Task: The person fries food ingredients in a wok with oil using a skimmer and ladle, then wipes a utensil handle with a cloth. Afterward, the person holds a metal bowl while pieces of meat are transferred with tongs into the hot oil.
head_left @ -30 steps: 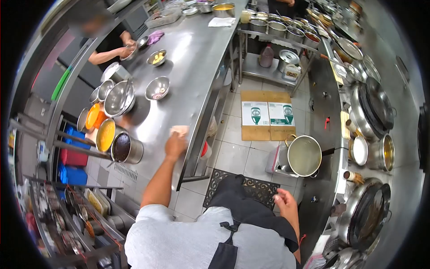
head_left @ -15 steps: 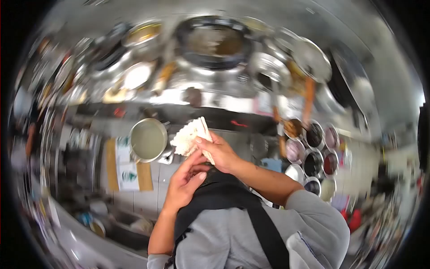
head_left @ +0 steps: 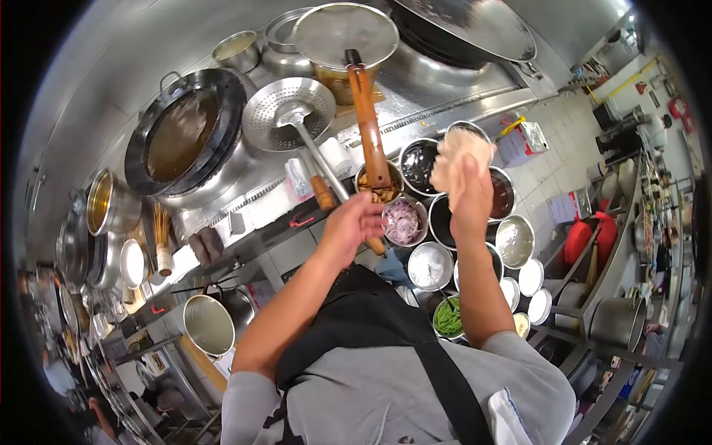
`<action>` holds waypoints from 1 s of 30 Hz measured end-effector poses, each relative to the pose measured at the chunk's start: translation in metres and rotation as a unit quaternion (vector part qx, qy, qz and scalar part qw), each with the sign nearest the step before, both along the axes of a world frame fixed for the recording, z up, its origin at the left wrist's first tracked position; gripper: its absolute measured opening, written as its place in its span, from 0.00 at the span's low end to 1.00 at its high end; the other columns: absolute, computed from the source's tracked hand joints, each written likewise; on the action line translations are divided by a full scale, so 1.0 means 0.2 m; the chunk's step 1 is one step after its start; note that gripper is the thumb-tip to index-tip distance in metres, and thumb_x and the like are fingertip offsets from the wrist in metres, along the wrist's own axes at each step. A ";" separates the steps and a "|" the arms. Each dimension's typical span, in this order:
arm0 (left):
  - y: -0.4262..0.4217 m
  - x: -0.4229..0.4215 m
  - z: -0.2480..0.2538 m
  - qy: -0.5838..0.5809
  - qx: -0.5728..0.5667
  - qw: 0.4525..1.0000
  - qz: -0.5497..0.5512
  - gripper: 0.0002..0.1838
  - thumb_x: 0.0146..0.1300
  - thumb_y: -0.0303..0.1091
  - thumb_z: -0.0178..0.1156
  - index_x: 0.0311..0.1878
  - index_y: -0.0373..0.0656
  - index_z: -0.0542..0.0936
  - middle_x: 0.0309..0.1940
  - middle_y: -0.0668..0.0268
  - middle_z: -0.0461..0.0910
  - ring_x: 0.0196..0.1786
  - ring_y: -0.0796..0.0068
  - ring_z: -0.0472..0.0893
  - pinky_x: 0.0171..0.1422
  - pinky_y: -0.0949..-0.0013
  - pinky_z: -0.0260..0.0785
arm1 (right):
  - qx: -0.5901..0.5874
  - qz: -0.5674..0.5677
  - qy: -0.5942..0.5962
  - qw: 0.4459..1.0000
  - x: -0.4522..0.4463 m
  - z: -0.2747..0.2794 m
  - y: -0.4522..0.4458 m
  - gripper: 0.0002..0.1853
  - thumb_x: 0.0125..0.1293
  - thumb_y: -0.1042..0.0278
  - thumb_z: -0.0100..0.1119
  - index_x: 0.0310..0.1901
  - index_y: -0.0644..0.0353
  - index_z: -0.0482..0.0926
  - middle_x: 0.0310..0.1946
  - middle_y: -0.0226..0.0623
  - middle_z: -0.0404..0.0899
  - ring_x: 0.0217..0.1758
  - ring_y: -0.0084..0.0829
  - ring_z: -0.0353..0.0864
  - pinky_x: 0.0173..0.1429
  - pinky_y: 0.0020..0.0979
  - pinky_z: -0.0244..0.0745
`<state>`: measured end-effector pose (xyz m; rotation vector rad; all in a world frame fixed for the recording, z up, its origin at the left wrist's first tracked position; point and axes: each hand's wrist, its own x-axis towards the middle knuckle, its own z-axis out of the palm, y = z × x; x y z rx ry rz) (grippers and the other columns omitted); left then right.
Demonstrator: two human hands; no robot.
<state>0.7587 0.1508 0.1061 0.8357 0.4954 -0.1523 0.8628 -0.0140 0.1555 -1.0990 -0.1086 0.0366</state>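
Note:
My right hand [head_left: 472, 200] is raised over the seasoning containers at the right, its fingers closed on a pale, ragged-edged bundle [head_left: 451, 165]. The bundle looks soft and folded, but its exact kind is unclear. My left hand [head_left: 350, 231] is empty with its fingers apart. It hovers beside the bowl of sliced shallots [head_left: 401, 221] and close to a wooden tool handle [head_left: 376, 245]. Behind it stands a bowl of brown pieces [head_left: 383, 194]. Containers of dark liquid [head_left: 420, 165] and white powder [head_left: 430, 265] surround the hands.
A wok of brown liquid [head_left: 182, 141] sits on the steel stove. A perforated skimmer [head_left: 259, 119] and a mesh strainer [head_left: 345, 30] rest to its right, with handles reaching toward me. Chopped greens [head_left: 448, 317] stand near my body. A steel pot [head_left: 208, 325] is at the lower left.
My view has turned right toward the containers. The pale bundle has moved with my right hand from in front of the stove to above them. My hands have separated.

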 end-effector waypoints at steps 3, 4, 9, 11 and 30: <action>-0.03 0.23 -0.11 -0.008 -0.018 0.998 0.054 0.15 0.71 0.39 0.48 0.51 0.37 0.72 0.41 0.59 0.79 0.38 0.70 0.80 0.41 0.68 0.75 | -0.357 -0.051 -0.291 0.886 0.14 -0.07 0.14 0.13 0.62 0.74 0.51 0.48 0.61 0.78 0.38 0.39 0.77 0.41 0.38 0.75 0.48 0.36 0.71; -0.03 0.26 -0.12 -0.015 -0.011 0.997 0.071 0.14 0.71 0.38 0.48 0.51 0.37 0.72 0.39 0.60 0.79 0.37 0.70 0.80 0.41 0.67 0.75 | -0.437 -0.065 -0.466 0.766 0.22 -0.16 0.21 0.14 0.57 0.78 0.53 0.45 0.60 0.80 0.36 0.39 0.78 0.36 0.39 0.76 0.42 0.36 0.72; 0.01 0.24 -0.13 -0.009 0.005 0.996 0.085 0.10 0.69 0.35 0.50 0.46 0.39 0.72 0.37 0.60 0.79 0.35 0.71 0.79 0.42 0.68 0.74 | -0.485 0.079 -0.410 0.768 0.30 -0.27 0.43 0.15 0.52 0.79 0.55 0.39 0.54 0.85 0.32 0.47 0.76 0.37 0.50 0.73 0.44 0.42 0.70; 0.01 0.23 -0.10 -0.017 0.001 0.997 0.079 0.10 0.70 0.35 0.50 0.45 0.38 0.72 0.36 0.60 0.79 0.34 0.71 0.80 0.41 0.68 0.75 | -0.509 0.023 -0.415 0.754 0.52 -0.27 0.53 0.15 0.51 0.79 0.55 0.38 0.54 0.86 0.32 0.49 0.76 0.37 0.51 0.74 0.43 0.43 0.70; 0.03 0.22 -0.04 -0.033 -0.021 0.994 0.103 0.10 0.69 0.36 0.52 0.43 0.39 0.73 0.33 0.62 0.78 0.32 0.71 0.80 0.37 0.69 0.76 | -0.616 0.063 -0.379 0.688 0.61 -0.12 0.77 0.14 0.55 0.75 0.54 0.42 0.52 0.83 0.42 0.42 0.75 0.47 0.46 0.75 0.51 0.40 0.73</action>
